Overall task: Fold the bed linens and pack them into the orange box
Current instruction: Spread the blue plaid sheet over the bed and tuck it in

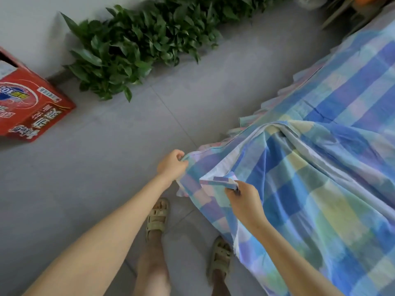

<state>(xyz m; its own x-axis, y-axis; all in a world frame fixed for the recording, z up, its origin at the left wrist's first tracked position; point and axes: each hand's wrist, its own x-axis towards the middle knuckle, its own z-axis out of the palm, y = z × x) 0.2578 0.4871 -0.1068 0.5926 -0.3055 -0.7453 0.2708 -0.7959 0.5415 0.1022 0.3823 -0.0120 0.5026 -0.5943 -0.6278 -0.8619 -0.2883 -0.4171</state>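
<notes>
Head view looks down on a checked sheet (299, 189), blue, green and yellow, hanging in loose folds from the bed (352, 77) on the right toward the floor (106, 159). The bed top carries cloth of the same pattern; I cannot tell whether that is the same sheet or a second one.

The left hand (172, 165) has its fingers curled round the sheet's near edge and bunches it in a closed grip. The right hand (243, 199) pinches a small doubled-over corner between thumb and fingers, just beside the left and a little lower. Between the two hands the hem runs short and slack, and the rest of the sheet trails off behind them over the bed edge.

By my reading, folding has barely begun: the corners are being found and gathered, and no clean fold shows yet. The next move likely calls for drawing the hands apart along the hem to pull it taut, then lifting the cloth free of the bed so that corner can meet corner.

The box (32, 99), red-orange with print on its sides, stands on the floor well apart to the left, near the wall (32, 28); what it holds is not clear. Leafy plants (132, 45) line the wall beyond it. Sandals (157, 216) show below the hands.
</notes>
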